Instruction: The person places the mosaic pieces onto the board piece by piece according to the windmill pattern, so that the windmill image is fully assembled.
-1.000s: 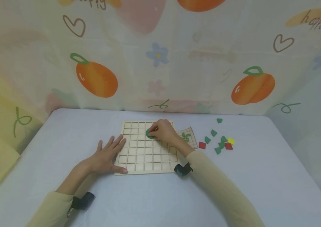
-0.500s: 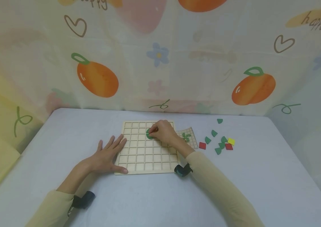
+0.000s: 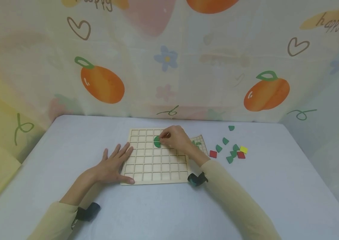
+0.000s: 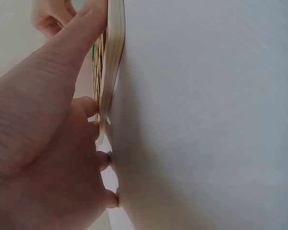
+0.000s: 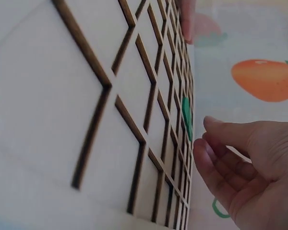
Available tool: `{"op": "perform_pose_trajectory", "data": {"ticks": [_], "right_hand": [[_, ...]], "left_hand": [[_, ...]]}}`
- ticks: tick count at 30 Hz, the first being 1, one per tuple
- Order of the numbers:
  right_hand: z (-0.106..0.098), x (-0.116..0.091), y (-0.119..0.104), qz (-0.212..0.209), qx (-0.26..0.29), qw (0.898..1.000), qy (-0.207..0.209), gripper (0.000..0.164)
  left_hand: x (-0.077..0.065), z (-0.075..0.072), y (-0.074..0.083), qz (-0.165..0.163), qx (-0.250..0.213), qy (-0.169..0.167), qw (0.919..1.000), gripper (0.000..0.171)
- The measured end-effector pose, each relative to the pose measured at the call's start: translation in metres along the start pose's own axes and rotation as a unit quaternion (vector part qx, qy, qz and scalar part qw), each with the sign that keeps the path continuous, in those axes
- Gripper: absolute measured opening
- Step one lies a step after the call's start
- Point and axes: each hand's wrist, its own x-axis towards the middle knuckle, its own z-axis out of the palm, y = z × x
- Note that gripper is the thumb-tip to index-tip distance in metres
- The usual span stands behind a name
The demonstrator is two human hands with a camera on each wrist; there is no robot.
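A wooden grid board [image 3: 147,159] lies on the table, green quarter-round pieces [image 3: 157,142] set side by side in its upper middle cells. My left hand [image 3: 109,168] rests with fingers spread over the board's left edge; in the left wrist view its thumb [image 4: 81,33] lies along the wooden edge. My right hand [image 3: 176,139] is just right of the green pieces and partly covers that area. From the right wrist, thumb and forefinger of this hand [image 5: 249,165] stand slightly apart, nothing between them, beside the green pieces [image 5: 186,115].
A patterned card [image 3: 201,140] with a green design lies right of the board, partly behind the right forearm. Farther right are several loose green quarter-rounds [image 3: 225,141], two red pieces [image 3: 213,154] and a yellow one [image 3: 243,149]. A printed cloth [image 3: 169,86] hangs behind the table.
My right hand has let go of the green piece and shifted slightly right, showing more of the green on the board. The left hand has stayed in place.
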Motion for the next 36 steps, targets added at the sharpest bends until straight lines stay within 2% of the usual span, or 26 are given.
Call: {"op": "perform_pose_trajectory", "data": {"ticks": [12,19,29,36], "right_hand": [[-0.029,-0.015,0.007,-0.008,-0.029,0.999,0.008,0.013],[-0.042,-0.027,0.022,-0.008,-0.048,0.999,0.016,0.014],[-0.080,-0.042,0.044,0.037,-0.047,0.997,0.041,0.019],[-0.095,-0.053,0.064,0.039,-0.068,0.996,0.049,0.019]], "left_hand": [[-0.002,-0.002,-0.002,0.009,0.001,-0.009,0.9999,0.123],[0.000,-0.003,-0.002,0.009,-0.005,-0.012,0.9999,0.124],[0.001,-0.002,-0.001,0.006,-0.002,-0.017,0.9998,0.128],[0.001,-0.001,-0.002,0.008,-0.004,-0.011,0.9999,0.127]]}}
